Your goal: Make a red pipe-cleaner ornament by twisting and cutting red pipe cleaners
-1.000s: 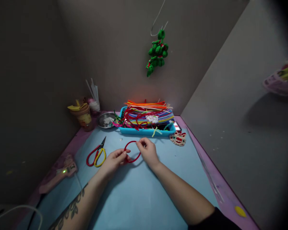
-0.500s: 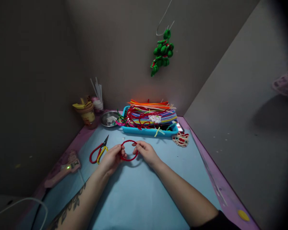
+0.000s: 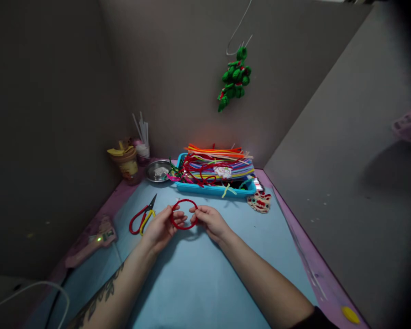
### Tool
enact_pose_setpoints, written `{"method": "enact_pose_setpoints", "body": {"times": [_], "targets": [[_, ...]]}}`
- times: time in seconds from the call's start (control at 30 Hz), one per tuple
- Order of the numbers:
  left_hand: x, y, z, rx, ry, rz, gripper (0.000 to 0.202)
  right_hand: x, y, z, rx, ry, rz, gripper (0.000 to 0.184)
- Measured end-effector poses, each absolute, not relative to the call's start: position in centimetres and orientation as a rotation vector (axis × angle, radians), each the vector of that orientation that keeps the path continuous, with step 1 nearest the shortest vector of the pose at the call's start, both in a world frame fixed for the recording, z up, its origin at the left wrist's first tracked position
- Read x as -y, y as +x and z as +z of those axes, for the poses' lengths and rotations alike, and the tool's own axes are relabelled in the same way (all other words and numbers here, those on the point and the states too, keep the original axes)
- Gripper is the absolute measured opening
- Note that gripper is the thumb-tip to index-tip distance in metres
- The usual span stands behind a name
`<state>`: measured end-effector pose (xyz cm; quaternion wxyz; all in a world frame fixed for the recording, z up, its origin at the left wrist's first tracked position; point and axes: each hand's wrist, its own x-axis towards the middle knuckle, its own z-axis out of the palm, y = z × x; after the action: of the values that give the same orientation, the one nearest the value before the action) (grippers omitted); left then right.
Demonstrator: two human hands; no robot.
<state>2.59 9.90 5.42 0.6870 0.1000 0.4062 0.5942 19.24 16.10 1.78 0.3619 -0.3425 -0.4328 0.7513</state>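
A table (image 3: 315, 262) with a pinkish-purple surface sits in a corner, mostly covered by a light blue sheet (image 3: 198, 283). A plain grey back wall (image 3: 171, 82) meets a darker left wall (image 3: 51, 114) and a paler, speckled right wall (image 3: 315, 151). The light is dim; a reddish glow (image 3: 207, 135) tints the back wall low down, and a soft shadow (image 3: 387, 169) falls on the right wall.

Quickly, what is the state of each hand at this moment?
Left hand: closed, holding the red ring at its left side.
Right hand: closed, holding the same ring at its right side.
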Motion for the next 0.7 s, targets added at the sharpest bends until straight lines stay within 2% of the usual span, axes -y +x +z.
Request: {"method": "enact_pose_setpoints", "body": {"times": [0.1,0.23,0.43,0.7], "targets": [[-9.7,2.5,5.2,-0.823,0.266,1.301,0.018,-16.4,19.3,1.6,1.019,-0.931,1.927,0.043],[-9.5,2.4,4.7,-0.740,0.379,1.281,0.025,-16.5,19.4,1.7,0.985,-0.964,1.925,0.045],[-9.6,2.1,4.2,-0.824,0.345,1.241,0.016,-16.2,19.5,2.1,1.115,-0.926,1.932,0.040],[-9.8,2.2,4.8,-0.806,0.290,1.300,0.008,-16.1,19.5,2.0,1.015,-0.794,2.046,0.041]]}}
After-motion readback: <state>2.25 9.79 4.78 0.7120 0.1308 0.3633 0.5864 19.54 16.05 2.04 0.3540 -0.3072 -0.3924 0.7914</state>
